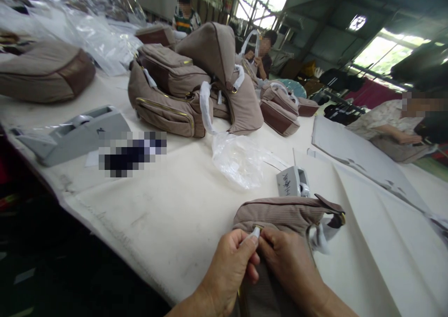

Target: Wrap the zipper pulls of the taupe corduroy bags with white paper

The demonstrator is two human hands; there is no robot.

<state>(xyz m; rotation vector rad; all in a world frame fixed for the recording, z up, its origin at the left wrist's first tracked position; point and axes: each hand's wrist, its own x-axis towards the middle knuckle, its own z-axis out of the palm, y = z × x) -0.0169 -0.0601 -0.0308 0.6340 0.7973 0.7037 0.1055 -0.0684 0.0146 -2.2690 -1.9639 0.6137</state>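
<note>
A taupe corduroy handbag (276,210) lies at the table's near edge, in front of me. My left hand (231,263) pinches a small white wrapping strip (256,232) between thumb and forefinger, beside a gold-coloured metal piece on the bag. Close against it, my right hand (289,256) is closed on the bag, its fingertips meeting the strip; what exactly they grip is hidden. At the bag's right end, a strap wrapped in white material (324,236) loops outward. Both forearms cover the bag's lower part.
More taupe bags (164,111) are piled farther back, beside a crumpled clear plastic bag (238,160). Grey tape dispensers (294,181) stand on the white table (157,223). A co-worker (381,121) sits at right; others are behind the pile. A blurred-out dark item (128,156) lies left.
</note>
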